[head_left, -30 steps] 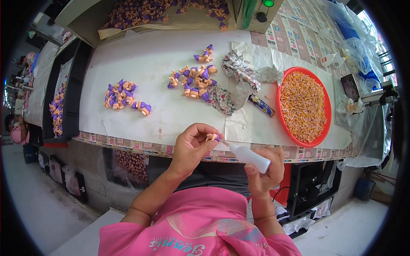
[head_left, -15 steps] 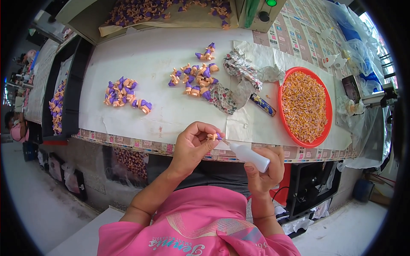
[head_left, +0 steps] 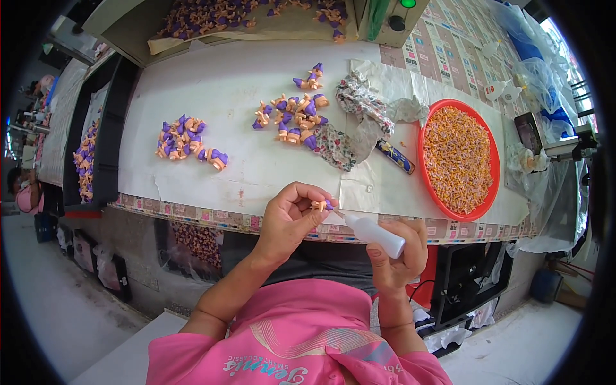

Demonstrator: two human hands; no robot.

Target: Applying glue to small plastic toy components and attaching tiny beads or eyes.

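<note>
Between thumb and fingers, my left hand (head_left: 290,218) pinches a small doll-like figure (head_left: 322,205) in skin tone and purple, over the table's front edge. My right hand (head_left: 401,256) is closed around a white squeeze bottle (head_left: 375,235). The bottle's thin nozzle points left and meets the figure's purple end; whether it touches or sits just short of it, I cannot tell. Farther up the table, a loose pile of similar figures (head_left: 294,120) lies in the middle, with another cluster (head_left: 182,137) to its left.
A red round basin (head_left: 420,160) full of tiny orange and pink pieces stands at right. Beside it lie a dark patterned tube (head_left: 394,156) and a crumpled floral cloth (head_left: 359,102). A black tray (head_left: 110,128) stands at left, and a box opening (head_left: 256,32) with more figures at the back.
</note>
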